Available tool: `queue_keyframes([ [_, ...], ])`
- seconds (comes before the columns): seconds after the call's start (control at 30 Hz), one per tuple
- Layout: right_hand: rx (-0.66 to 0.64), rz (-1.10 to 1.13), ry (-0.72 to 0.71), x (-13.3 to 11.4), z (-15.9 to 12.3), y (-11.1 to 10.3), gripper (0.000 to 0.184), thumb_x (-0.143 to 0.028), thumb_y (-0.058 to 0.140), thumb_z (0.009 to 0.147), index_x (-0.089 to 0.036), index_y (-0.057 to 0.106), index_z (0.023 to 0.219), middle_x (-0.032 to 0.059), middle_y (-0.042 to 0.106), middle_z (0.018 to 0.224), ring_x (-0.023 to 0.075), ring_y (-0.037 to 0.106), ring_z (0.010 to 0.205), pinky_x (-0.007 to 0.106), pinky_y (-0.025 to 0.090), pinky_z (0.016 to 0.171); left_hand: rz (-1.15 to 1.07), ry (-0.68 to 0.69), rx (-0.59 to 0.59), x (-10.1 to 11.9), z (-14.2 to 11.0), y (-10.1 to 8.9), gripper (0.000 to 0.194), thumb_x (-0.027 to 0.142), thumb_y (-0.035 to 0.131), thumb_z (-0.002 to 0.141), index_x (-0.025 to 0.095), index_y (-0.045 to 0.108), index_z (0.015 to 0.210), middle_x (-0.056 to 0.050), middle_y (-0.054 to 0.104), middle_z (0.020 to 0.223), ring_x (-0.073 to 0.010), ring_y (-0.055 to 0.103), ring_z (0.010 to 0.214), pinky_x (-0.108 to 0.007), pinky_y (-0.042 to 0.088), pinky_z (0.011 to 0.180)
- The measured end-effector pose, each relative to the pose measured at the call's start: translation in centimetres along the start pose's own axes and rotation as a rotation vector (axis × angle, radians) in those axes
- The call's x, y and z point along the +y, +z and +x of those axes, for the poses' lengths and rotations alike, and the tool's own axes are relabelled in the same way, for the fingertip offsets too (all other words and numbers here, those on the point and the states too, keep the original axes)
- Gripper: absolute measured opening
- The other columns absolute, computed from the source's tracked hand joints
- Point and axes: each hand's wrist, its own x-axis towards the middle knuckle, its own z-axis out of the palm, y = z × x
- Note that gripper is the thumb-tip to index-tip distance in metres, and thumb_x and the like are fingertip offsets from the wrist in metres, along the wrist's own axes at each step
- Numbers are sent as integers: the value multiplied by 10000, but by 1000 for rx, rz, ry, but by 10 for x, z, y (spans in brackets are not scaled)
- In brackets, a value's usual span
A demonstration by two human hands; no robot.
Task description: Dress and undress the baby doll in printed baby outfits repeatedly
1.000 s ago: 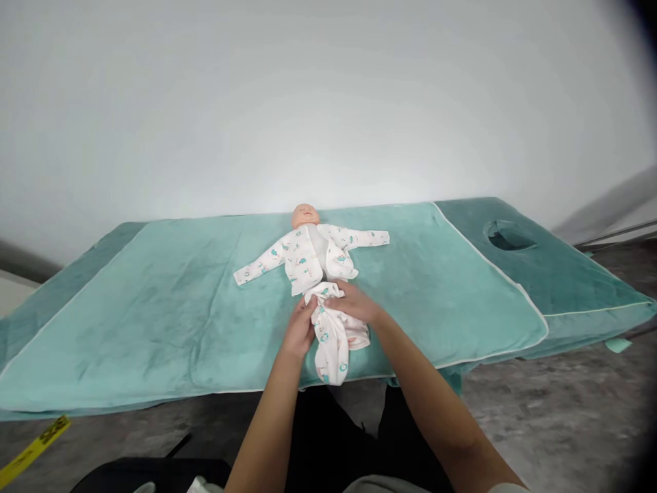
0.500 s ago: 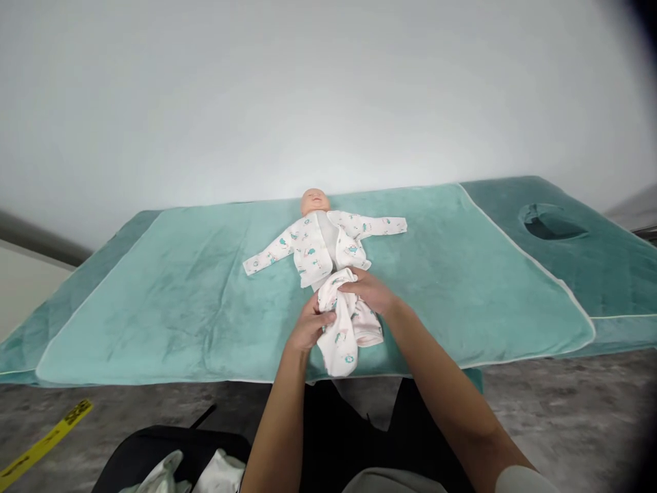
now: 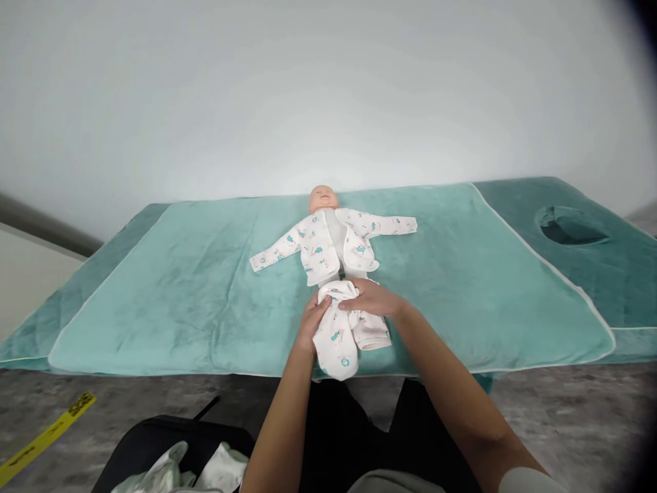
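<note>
A baby doll [image 3: 323, 198] lies on its back, head toward the wall, in an open white printed jacket [image 3: 319, 250] with both sleeves spread out. Around its lower end are matching white baby pants [image 3: 336, 337], with one leg hanging slightly over the near edge. My left hand [image 3: 312, 320] grips the left side of the pants, thumb on top. From the right, my right hand [image 3: 370, 298] holds the upper part of the same leg, fingers over the cloth. The doll's legs are hidden by the pants and my hands.
A green padded bed [image 3: 559, 274] with a face hole at its right end stands against the wall, covered by a lighter green sheet [image 3: 179, 294]. Below, a black chair [image 3: 169, 428] holds crumpled light cloths [image 3: 223, 469]. Yellow tape [image 3: 46, 438] marks the floor.
The bunched pants leg has been smoothed and now hangs straighter toward me. My hands have shifted slightly along it. The whole view has moved a little, so the doll appears further right.
</note>
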Motion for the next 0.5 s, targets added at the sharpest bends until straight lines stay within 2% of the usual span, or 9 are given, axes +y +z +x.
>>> queue_keyframes([
  [0.1,154,54,-6,3,-1,3,370,-448,728,821,-181,651,1065,44,676,1001,197,625,914,307,484,782,-1,10,-18,6,-5,9,508,512,814,716,172,689,1073,-49,738,906,-240,707,876,-321,546,761],
  [0.2,213,-48,-17,3,-3,5,353,-470,706,833,-203,651,1058,30,672,1015,191,617,932,295,466,794,18,47,39,0,-19,16,464,494,778,771,184,672,1099,-49,733,960,-229,700,908,-310,544,771],
  [0.33,96,-296,-44,-1,-7,4,309,-462,708,821,-212,680,1001,7,687,942,186,620,863,276,426,731,-17,52,181,-20,-59,29,403,485,718,833,214,644,1123,-46,725,1018,-217,699,933,-309,551,782],
  [0.5,-36,-602,-95,-6,-10,6,273,-453,827,689,-225,708,782,-21,671,752,165,582,708,270,325,622,-227,16,361,-37,-118,57,394,432,691,869,255,629,1216,-74,693,1234,-250,663,1145,-330,558,881],
])
